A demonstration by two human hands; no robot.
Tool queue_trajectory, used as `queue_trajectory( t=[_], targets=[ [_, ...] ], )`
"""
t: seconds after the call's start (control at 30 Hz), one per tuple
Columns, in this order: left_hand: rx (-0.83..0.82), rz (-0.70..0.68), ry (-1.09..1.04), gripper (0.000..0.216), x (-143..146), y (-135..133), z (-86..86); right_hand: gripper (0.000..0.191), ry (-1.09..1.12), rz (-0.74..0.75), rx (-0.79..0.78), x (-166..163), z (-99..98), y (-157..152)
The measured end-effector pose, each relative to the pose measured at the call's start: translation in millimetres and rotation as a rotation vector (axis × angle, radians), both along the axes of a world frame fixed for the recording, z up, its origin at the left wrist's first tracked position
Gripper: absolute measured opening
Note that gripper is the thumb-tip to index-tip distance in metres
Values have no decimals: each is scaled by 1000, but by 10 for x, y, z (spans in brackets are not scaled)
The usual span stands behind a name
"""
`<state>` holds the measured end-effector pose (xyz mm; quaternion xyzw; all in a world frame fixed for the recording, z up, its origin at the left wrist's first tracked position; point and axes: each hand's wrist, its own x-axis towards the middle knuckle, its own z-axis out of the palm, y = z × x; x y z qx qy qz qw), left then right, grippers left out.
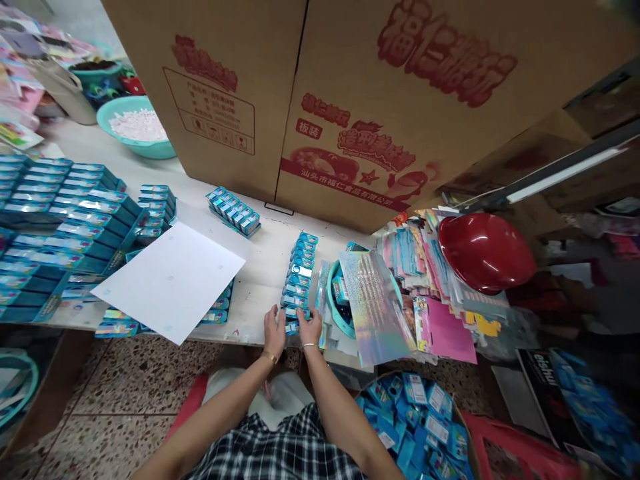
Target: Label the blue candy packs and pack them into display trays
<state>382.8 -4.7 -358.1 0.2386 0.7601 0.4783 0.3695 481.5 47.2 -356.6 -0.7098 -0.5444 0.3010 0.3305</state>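
A row of small blue boxes point(298, 272) runs away from me across the white table, packed side by side. At its near end, my left hand point(275, 331) presses on the left side, fingers and thumb against the nearest boxes. My right hand point(311, 327) grips the same end from the right, its thumb and fingers around a small blue box point(291, 327). The lower faces of these boxes are hidden between my hands. One box midway along the row shows a white label face.
A white sheet point(173, 280) covers boxes at left, beside big stacks of blue boxes point(75, 227). A shorter box row point(234, 210) lies farther back. Large cartons point(280, 100) stand behind. At right are a teal basin point(336, 300), a shiny sheet point(377, 307) and a red lid-like object point(485, 253); loose boxes point(415, 427) lie below.
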Motion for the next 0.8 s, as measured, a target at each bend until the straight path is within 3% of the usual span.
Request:
queue_trajectory(
  t=[0.1, 0.23, 0.37, 0.57, 0.67, 0.73, 0.8],
  targets=[
    [-61, 5, -55, 63, 153, 121, -13, 36, -11, -4, -3, -36, -34, 12],
    [42, -40, -54, 61, 105, 281, -29, 34, -29, -27, 8, -65, -51, -37],
    [141, -179, -88, 54, -28, 357, 20, 40, -40, -68, 28, -125, -43, -74],
    [63, -114, -165, 64, 29, 329, 129, 60, -138, -45, 164, -199, 124, -24],
    [32, -35, -192, 74, -157, 356, 348, 67, -195, 23, 292, -201, 271, 12],
    [135, -4, -180, 72, -525, 387, 600, 65, -135, 78, 337, -253, 358, 43],
    [272, 30, -155, 65, -1067, 388, 908, 60, 17, 169, 277, -428, 431, 81]
  ],
)
